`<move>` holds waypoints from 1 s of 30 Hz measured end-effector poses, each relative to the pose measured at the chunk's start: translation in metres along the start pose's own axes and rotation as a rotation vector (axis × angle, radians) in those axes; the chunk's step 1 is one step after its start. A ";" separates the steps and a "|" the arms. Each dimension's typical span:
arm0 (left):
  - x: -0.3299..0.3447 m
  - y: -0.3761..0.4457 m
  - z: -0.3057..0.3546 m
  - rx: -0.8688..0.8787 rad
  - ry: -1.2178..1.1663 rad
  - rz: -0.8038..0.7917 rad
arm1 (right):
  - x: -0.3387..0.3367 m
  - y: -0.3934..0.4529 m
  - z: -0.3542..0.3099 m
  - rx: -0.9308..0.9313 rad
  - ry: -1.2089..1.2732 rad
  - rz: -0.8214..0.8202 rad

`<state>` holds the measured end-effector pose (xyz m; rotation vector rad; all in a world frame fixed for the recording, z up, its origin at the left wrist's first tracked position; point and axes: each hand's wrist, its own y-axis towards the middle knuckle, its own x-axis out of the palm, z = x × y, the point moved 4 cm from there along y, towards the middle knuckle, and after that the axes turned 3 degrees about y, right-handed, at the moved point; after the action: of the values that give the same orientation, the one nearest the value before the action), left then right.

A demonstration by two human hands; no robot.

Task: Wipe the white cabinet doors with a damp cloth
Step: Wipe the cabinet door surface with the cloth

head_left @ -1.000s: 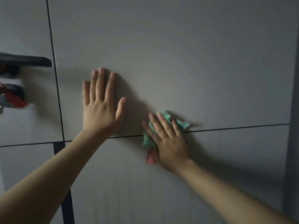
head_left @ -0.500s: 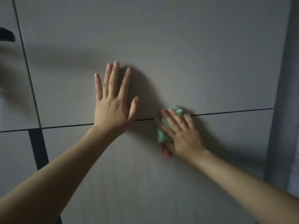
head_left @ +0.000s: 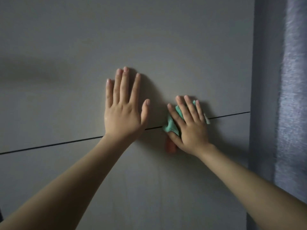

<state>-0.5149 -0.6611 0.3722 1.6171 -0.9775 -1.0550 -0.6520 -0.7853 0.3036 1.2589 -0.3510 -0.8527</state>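
Two white cabinet doors fill the view, an upper door [head_left: 166, 47] and a lower door [head_left: 149, 188], split by a thin dark gap. My left hand [head_left: 123, 112] lies flat on the upper door, fingers straight and spread, wrist at the gap. My right hand [head_left: 189, 127] presses a green cloth [head_left: 171, 125] against the doors right over the gap, fingers straight on top of it. A pink-orange part of the cloth [head_left: 170, 146] sticks out below my thumb. Most of the cloth is hidden under my palm.
A grey-blue vertical panel [head_left: 262, 80] borders the doors on the right. Beyond it hangs a bluish textured curtain [head_left: 292, 97]. The room is dim.
Both hands and the cloth have slid to the right along the gap. The view has shifted right too: the dark handle and the left doors are out of frame, the curtain has come in.
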 end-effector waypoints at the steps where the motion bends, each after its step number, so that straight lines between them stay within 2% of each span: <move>1: 0.002 0.000 0.000 0.003 0.004 0.007 | 0.002 0.000 0.003 0.013 0.028 0.024; 2: 0.004 0.000 -0.001 0.012 0.013 0.007 | 0.003 -0.001 0.005 0.077 0.053 0.052; 5: 0.008 0.000 -0.001 0.024 0.057 -0.008 | 0.004 -0.020 -0.006 0.511 0.117 0.157; 6: 0.008 0.000 -0.003 0.025 0.072 -0.008 | 0.006 -0.026 -0.019 0.564 0.127 0.159; 7: 0.008 0.000 -0.002 0.030 0.086 -0.004 | 0.009 -0.032 -0.030 0.495 0.118 0.109; 9: 0.009 -0.002 -0.002 0.042 0.104 0.001 | 0.010 -0.043 -0.032 0.171 0.098 -0.042; 10: 0.009 -0.001 -0.002 0.048 0.114 0.003 | 0.007 -0.047 -0.017 0.086 0.075 -0.063; 11: 0.010 -0.001 -0.001 0.052 0.125 0.000 | 0.005 -0.049 0.004 0.100 0.061 -0.058; 12: 0.011 -0.002 0.000 0.055 0.139 -0.005 | 0.002 -0.050 0.026 0.216 0.059 -0.022; 14: 0.011 -0.002 0.001 0.054 0.164 -0.012 | -0.002 -0.050 0.057 0.601 0.104 0.088; 16: 0.010 -0.001 0.001 0.053 0.175 -0.012 | 0.002 -0.049 0.049 0.841 0.140 0.190; 17: 0.010 -0.001 0.001 0.053 0.178 -0.009 | 0.004 -0.048 0.039 0.830 0.140 0.191; 18: 0.010 -0.001 0.000 0.053 0.180 -0.005 | 0.007 -0.048 0.026 0.724 0.126 0.151; 20: 0.010 -0.001 0.000 0.054 0.173 0.004 | 0.012 -0.057 0.013 0.371 0.088 0.010; 21: 0.011 -0.001 0.000 0.057 0.173 0.004 | 0.009 -0.060 0.023 0.285 0.085 -0.024; 22: 0.012 0.000 0.000 0.056 0.175 0.005 | 0.006 -0.062 0.039 0.307 0.083 -0.021; 23: 0.012 0.000 0.000 0.055 0.178 0.006 | 0.004 -0.063 0.059 0.432 0.089 0.006; 25: 0.013 0.000 0.000 0.053 0.188 0.002 | -0.001 -0.062 0.100 0.810 0.145 0.114; 27: 0.014 0.000 0.000 0.058 0.191 -0.008 | 0.001 -0.061 0.106 1.050 0.185 0.182; 28: 0.015 -0.001 0.000 0.060 0.186 -0.011 | 0.003 -0.060 0.091 1.053 0.172 0.193; 30: 0.015 -0.001 0.000 0.062 0.182 -0.013 | 0.009 -0.058 0.040 0.808 0.137 0.162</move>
<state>-0.5100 -0.6750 0.3688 1.7387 -0.8870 -0.8762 -0.6938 -0.8230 0.2597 1.9890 -0.7187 -0.4800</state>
